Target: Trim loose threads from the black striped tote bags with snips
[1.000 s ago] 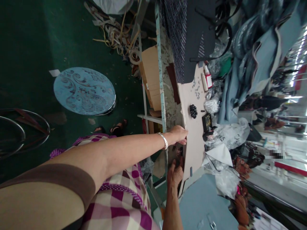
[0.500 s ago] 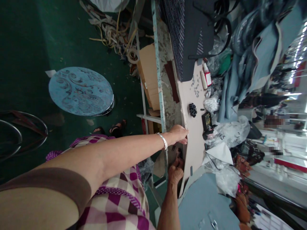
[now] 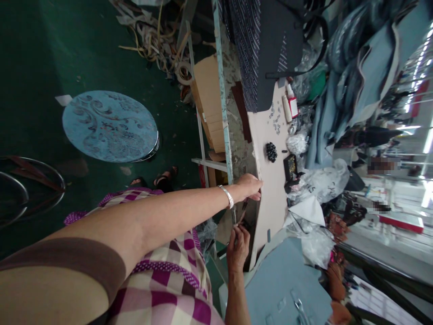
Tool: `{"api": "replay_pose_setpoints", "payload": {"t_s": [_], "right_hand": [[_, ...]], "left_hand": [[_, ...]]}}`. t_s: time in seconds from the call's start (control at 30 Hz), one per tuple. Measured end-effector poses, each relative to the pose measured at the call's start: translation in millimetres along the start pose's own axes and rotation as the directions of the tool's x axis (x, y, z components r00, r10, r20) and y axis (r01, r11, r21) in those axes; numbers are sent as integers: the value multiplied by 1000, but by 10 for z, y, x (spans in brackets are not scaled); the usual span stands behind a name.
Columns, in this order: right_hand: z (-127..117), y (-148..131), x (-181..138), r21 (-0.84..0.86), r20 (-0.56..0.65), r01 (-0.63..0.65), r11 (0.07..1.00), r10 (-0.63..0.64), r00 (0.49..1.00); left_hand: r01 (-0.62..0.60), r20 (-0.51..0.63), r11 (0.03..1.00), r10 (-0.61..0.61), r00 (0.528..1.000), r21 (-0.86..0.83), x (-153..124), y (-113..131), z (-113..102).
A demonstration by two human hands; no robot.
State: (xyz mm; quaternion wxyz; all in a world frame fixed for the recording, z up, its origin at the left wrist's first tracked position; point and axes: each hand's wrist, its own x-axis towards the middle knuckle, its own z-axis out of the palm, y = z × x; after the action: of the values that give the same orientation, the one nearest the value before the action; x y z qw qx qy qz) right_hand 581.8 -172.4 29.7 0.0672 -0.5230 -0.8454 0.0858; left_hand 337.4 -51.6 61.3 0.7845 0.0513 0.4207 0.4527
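My left hand (image 3: 249, 186), with a silver bracelet on its wrist, is closed on the near edge of a pale board (image 3: 271, 194) lying on the workbench. The board's edge stands a little off the bench, leaving a dark gap. Beside that gap, my right hand (image 3: 239, 246) has its fingers bent and pressed together. Something thin and brownish shows at its fingertips, too small to name. On the board lie a clump of black beads (image 3: 271, 152), small clear pieces (image 3: 276, 118), a red-and-white bottle (image 3: 291, 103) and an open black box (image 3: 291, 168).
Dark patterned fabric (image 3: 248, 58) covers one end of the bench. Blue-grey material (image 3: 287, 280) spreads at the other end, and plastic bags (image 3: 324, 180) pile up behind. A blue oval stool (image 3: 111, 126), cardboard (image 3: 210, 104) and heaped strips (image 3: 152, 40) are by the bench.
My right hand has drawn back from under the board toward the bench's near edge, with a thin thing at its fingertips. My left hand keeps its grip on the board.
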Motion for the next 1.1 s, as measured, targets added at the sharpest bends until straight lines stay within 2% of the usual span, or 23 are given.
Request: {"api": "replay_pose_setpoints", "payload": {"t_s": [0.23, 0.4, 0.53, 0.77, 0.87, 0.97, 1.1], "right_hand": [[-139, 85, -187, -20, -101, -194, 981, 191, 976], [-125, 26, -186, -25, -89, -155, 988, 152, 984], [-40, -102, 40, -25, -78, -101, 995, 99, 992], [244, -216, 908, -36, -103, -161, 986, 156, 982], [371, -237, 1157, -42, -130, -150, 988, 144, 981], [418, -223, 1182, -45, -142, -106, 993, 99, 985], [356, -139, 990, -57, -126, -68, 996, 60, 990]], "left_hand": [[7, 6, 1000, -7, 1000, -6, -17, -12, -24], [2, 9, 1000, -2, 1000, -12, -9, -23, -26], [7, 13, 1000, -6, 1000, -5, -18, -12, -18], [10, 4, 1000, -10, 1000, 8, -69, 24, -21], [11, 2, 1000, -12, 1000, 7, -57, 16, -21], [12, 4, 1000, -12, 1000, 5, -38, 4, -22], [14, 0, 1000, -14, 1000, 3, -30, 1, -29]]}}
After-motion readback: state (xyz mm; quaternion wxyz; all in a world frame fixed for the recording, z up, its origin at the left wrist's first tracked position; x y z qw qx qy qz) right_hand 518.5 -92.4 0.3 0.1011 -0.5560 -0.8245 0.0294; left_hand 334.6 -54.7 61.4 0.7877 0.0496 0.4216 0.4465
